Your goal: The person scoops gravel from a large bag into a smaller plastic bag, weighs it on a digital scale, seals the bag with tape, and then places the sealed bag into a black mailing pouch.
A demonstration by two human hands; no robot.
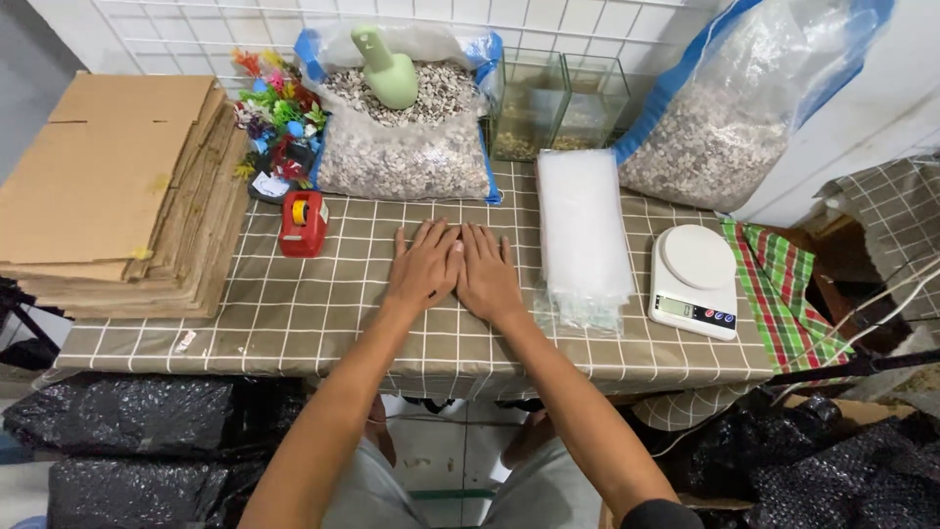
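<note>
We are resting our left hand (427, 266) flat on the checked tablecloth (343, 313), palm down, fingers spread and holding nothing. Our right hand (486, 275) is lying flat just beside it, also open and empty, the two hands touching along their inner edges.

Going outward, we are listing:

- To the right of the right hand, a stack of clear plastic bags (582, 233), lying lengthwise on the cloth.
- Beyond the stack, a white digital kitchen scale (694, 279), sitting near the table's right end, beside a red-and-green plaid cloth (783, 289).
- To the left of the left hand, a red tape dispenser (304, 222), standing well apart from it.
- Further left, a pile of flattened cardboard (113, 196), covering the table's left end.
- Behind the hands, an open bag of pale gravel (403, 137), with a green scoop (387, 69) sticking out of the top.
- Left of that bag, a cluster of colourful plastic aquarium plants (276, 113).
- Right of that bag, two small glass tanks (558, 103), standing side by side.
- At far right, a second, larger bag of gravel (720, 127), leaning against the wall.
</note>
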